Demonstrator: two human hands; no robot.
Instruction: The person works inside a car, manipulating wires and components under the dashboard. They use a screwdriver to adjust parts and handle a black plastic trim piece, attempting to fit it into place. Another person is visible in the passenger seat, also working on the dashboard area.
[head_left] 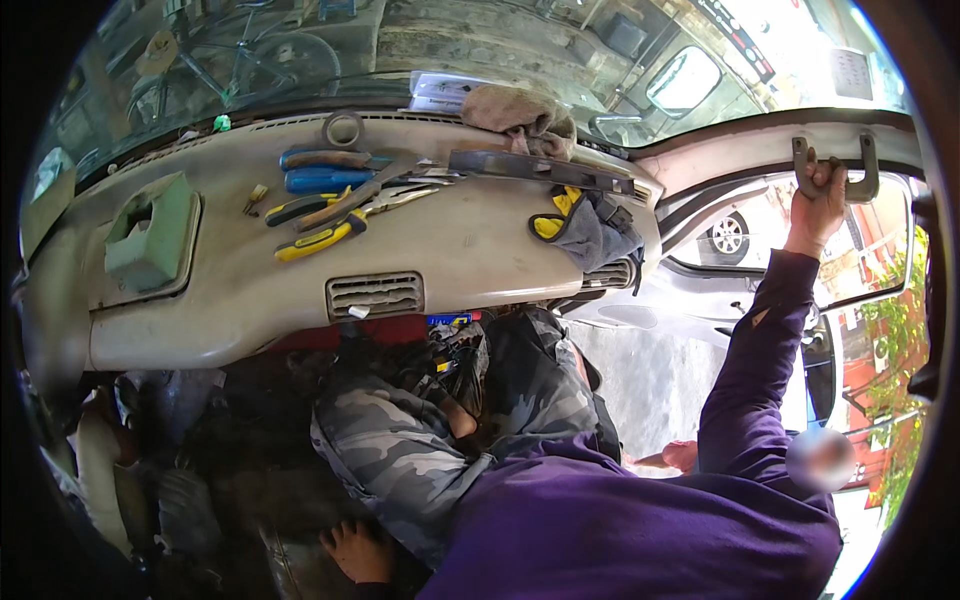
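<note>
Spanning the cab, the beige dashboard bears loose tools along its top and has its vent fitted; by the look of it, tool work is paused, since neither hand is on a tool; which parts are finished and what remains cannot be told from here; the person's legs in camouflage trousers bend beneath the dashboard's near lip, so knee room there is tight; the windscreen bounds the far edge; the widest open room lies to the right, where the door stands swung out and pale ground shows past the sill.

The U-shaped grab handle sits on the pillar at upper right, above the door opening; the right hand is closed around it, arm raised; the left hand rests low by the thigh, fingers spread on a dark surface, holding nothing that shows; on the dashboard, a long black strip lies near the far edge, a grey-and-yellow glove near the right end; the yellow-handled pliers lie mid-top; smallest, a brass-coloured piece lies left of them.
</note>
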